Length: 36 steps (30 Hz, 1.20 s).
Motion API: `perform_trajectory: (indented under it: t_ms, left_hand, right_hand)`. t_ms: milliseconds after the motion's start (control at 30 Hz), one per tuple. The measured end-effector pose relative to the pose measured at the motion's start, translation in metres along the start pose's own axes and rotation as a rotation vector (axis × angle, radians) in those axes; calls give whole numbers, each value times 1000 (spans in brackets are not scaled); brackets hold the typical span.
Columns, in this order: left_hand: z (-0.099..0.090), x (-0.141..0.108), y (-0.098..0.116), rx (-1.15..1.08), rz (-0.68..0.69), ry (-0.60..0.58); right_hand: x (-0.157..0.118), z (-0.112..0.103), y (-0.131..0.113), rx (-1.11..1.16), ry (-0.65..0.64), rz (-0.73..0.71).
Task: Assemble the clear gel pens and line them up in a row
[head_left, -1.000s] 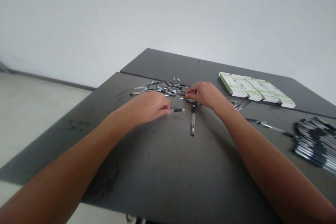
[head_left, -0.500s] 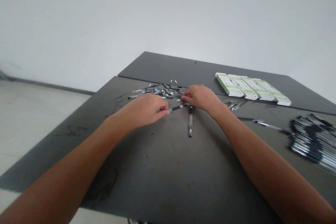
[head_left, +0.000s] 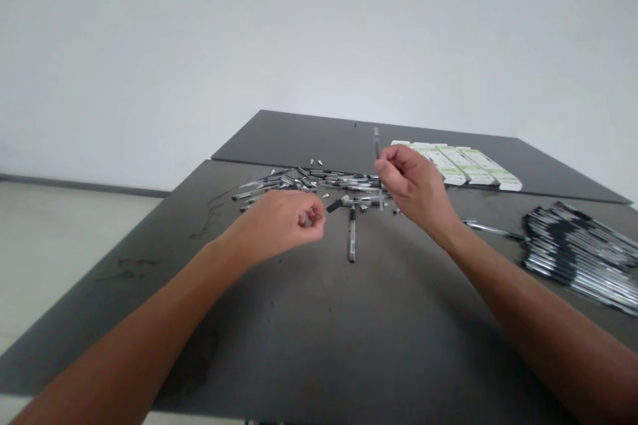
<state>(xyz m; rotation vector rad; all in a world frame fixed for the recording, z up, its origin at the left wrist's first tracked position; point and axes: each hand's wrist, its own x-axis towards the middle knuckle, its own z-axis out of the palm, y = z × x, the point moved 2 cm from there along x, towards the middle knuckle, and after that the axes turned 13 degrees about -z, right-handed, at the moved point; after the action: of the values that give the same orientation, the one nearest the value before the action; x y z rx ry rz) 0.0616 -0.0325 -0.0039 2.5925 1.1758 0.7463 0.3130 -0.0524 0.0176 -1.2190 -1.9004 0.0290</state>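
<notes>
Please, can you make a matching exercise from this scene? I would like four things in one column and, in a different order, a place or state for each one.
Things:
1. Right hand
2. Left hand
3. White-and-green cardboard boxes
4. Pile of pens

Places or states:
A. In a row on the far table
B. Curled, beside a black pen piece
C. At the right side of the near table
D. Holding a clear pen upright

Pairs: 1-D, 2-B, 3-A, 4-C

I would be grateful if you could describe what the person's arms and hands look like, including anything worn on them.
The left forearm and right forearm are bare, with no sleeves in view. The left hand and right hand are ungloved, and no watch, ring, bracelet or cable shows on either.
</notes>
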Motion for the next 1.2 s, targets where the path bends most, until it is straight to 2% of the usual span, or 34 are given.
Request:
perform_trajectory:
  t_ms: [167, 333, 533, 633, 733, 1200]
  left_hand:
    - [12, -14, 28, -76, 99, 0]
    - [19, -23, 45, -114, 174, -7]
    - [16, -29, 51, -112, 222, 49]
    - [18, -30, 52, -102, 244, 21]
    - [21, -31, 50, -100, 243, -11]
    - [21, -31, 51, -73, 252, -17]
  right_hand:
    - [-47, -39, -34, 370, 263, 43]
    - [-68, -48, -51, 503, 414, 66]
    - [-87, -51, -59, 508, 403, -14]
    - [-90, -49, -62, 464, 372, -35]
    - [-91, -48, -62, 442, 381, -33]
    - [-92, -59, -65, 361, 302, 4]
